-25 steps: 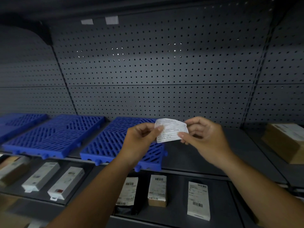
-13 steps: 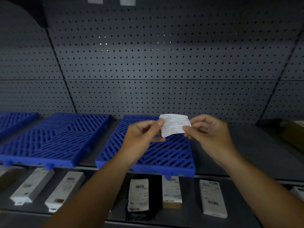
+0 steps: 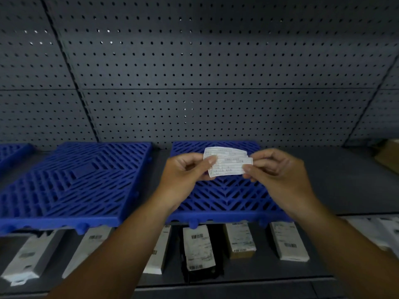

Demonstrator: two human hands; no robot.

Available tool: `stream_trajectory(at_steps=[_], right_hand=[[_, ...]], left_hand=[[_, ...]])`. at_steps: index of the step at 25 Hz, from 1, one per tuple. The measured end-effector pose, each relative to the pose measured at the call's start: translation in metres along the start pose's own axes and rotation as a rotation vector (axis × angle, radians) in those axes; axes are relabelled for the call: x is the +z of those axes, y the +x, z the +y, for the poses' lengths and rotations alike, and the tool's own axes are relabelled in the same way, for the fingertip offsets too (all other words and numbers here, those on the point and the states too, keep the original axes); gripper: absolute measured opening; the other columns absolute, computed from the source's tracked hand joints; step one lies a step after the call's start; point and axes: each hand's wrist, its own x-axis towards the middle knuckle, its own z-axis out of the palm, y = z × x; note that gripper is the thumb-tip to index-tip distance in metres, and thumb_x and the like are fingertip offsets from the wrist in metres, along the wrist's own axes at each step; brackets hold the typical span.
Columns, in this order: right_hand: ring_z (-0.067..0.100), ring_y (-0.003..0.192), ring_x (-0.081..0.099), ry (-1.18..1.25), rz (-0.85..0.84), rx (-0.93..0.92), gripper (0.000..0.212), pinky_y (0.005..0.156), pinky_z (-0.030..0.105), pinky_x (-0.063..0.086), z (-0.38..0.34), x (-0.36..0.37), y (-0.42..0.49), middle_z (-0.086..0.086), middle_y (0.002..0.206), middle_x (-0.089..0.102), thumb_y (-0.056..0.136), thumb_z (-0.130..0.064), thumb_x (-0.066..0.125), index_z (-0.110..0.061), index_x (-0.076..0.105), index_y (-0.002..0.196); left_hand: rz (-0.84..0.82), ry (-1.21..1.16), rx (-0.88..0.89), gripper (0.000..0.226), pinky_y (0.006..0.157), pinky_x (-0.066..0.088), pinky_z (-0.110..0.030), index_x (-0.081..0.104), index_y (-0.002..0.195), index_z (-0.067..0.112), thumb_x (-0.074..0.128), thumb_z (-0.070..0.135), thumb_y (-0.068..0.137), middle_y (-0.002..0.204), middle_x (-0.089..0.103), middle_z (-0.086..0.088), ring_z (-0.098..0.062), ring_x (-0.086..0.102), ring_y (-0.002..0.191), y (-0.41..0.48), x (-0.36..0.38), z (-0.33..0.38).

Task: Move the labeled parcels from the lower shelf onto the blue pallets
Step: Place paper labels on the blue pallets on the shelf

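Pinching a small printed paper slip (image 3: 228,161) by its two ends: left hand (image 3: 183,175) clamped on the left end, thumb over curled fingers, and right hand (image 3: 278,180) clamped on the right end likewise. Held in the air over the right-hand one of the blue pallets (image 3: 226,197), not touching it. No parcel carried, none seen on the pallets.

Down on the lower shelf (image 3: 259,275), just beneath the pallets' front edge: the parcels, flat, labels up, set apart from one another. From the middle rightwards, a black pouch (image 3: 198,249) under a white barcode label, a brown box (image 3: 240,241) just beside it, a white box (image 3: 288,242) further along. To the left, long white cartons (image 3: 26,257), plus one more partly hidden behind the left forearm.

Judging by look alone: small and likely light, each liftable with one hand. Boxes and cartons probably stiff enough to take across the long sides, thumb on one, fingers on the other, clear of the label. Pouch likely soft and slick, apt to sag or slide; better scooped from beneath or gripped round the middle than pinched at a corner. Contents unknown, so better set down than dropped. First free a hand: tuck the slip away or keep it in one
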Motion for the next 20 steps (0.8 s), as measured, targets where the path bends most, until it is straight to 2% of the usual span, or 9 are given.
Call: stream_trajectory(at_steps=[4,7,9,14,20], right_hand=[[0.019,0.075,0.076,-0.061,0.000,0.007,0.024,0.069,0.022,0.059,-0.002,-0.008,0.003,0.003,0.083,0.077,0.083,-0.005,0.079,-0.015,0.071,0.103],[0.020,0.068,0.075,-0.130,-0.049,0.121,0.023,0.062,0.021,0.058,0.002,-0.019,0.001,0.003,0.079,0.077,0.081,-0.002,0.079,-0.011,0.071,0.101],[0.017,0.065,0.074,-0.201,-0.088,0.176,0.021,0.059,0.018,0.056,0.009,-0.021,-0.004,0.001,0.077,0.077,0.080,-0.005,0.080,-0.011,0.072,0.098],[0.010,0.069,0.073,-0.294,-0.079,0.213,0.011,0.068,0.028,0.059,0.022,-0.018,-0.010,-0.004,0.076,0.077,0.081,-0.013,0.081,-0.018,0.073,0.086],[-0.003,0.070,0.066,-0.530,-0.018,0.120,0.012,0.057,0.008,0.048,0.028,-0.015,-0.014,-0.010,0.075,0.072,0.081,-0.020,0.080,-0.025,0.070,0.080]], left_hand=[[0.086,-0.027,0.024,0.020,0.082,0.063,-0.031,0.079,0.104,0.005,0.071,0.020,0.096,0.100,0.080,-0.004,-0.020,0.076,0.097,0.002,-0.004,0.009],[0.114,-0.045,0.057,0.016,0.080,0.062,-0.027,0.079,0.100,0.006,0.070,0.018,0.096,0.092,0.080,0.001,-0.015,0.077,0.091,0.002,-0.009,0.022],[0.096,-0.018,0.079,0.017,0.079,0.061,-0.022,0.079,0.102,0.006,0.070,0.019,0.096,0.097,0.081,-0.001,-0.017,0.077,0.091,0.002,-0.009,0.028],[0.096,0.015,0.113,0.016,0.078,0.060,-0.021,0.079,0.097,0.007,0.072,0.021,0.094,0.097,0.081,-0.002,-0.015,0.077,0.088,-0.002,0.000,0.035],[0.105,0.076,0.131,0.019,0.081,0.060,-0.026,0.080,0.094,0.011,0.075,0.029,0.090,0.094,0.080,-0.004,-0.017,0.075,0.081,-0.003,0.005,0.036]])
